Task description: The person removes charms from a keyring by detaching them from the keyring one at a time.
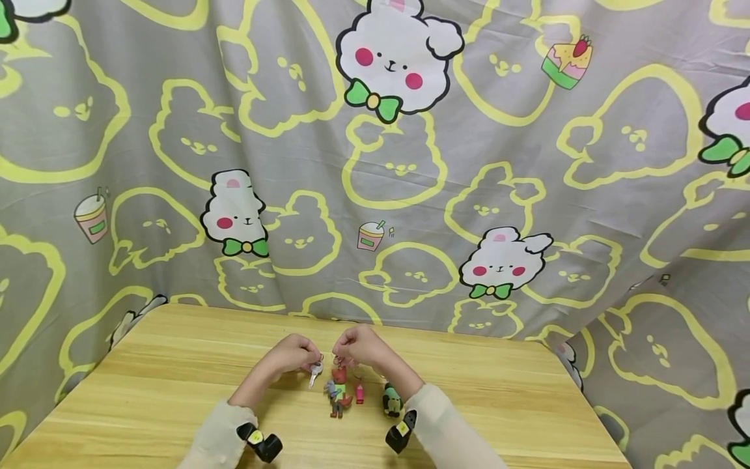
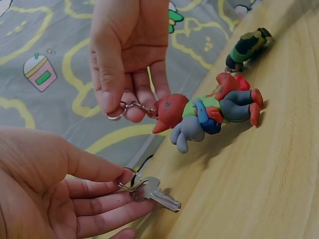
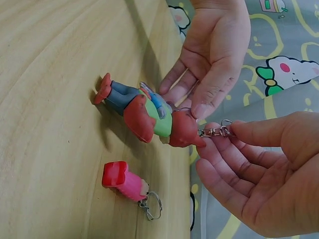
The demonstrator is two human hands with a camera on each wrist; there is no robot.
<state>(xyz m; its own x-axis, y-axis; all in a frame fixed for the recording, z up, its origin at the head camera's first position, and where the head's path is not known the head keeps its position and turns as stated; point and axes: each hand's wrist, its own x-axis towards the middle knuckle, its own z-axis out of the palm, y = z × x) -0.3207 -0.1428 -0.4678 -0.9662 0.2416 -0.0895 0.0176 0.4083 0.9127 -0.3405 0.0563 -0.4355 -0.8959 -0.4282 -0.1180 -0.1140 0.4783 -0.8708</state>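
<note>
My left hand [image 2: 65, 184] pinches a split ring [image 2: 128, 180] between thumb and fingers, and a silver key [image 2: 158, 193] hangs from it. Opposite, my right hand [image 3: 264, 169] pinches the ring at the end of a short metal chain [image 3: 214, 131]. From that chain hangs a fox figure keychain [image 1: 338, 391] in a green top, with a small grey rabbit [image 2: 188, 133] at its front; its feet are down at the tabletop. In the head view the two hands face each other, a small gap between them, with the key left of the fox.
A pink keychain figure [image 3: 127, 181] with its own metal ring lies on the wooden table [image 1: 176, 365] just right of the fox. Farther right, beside my right forearm, is a dark green-and-black figure [image 1: 392, 400]. A patterned curtain [image 1: 404, 163] hangs behind the table's far edge.
</note>
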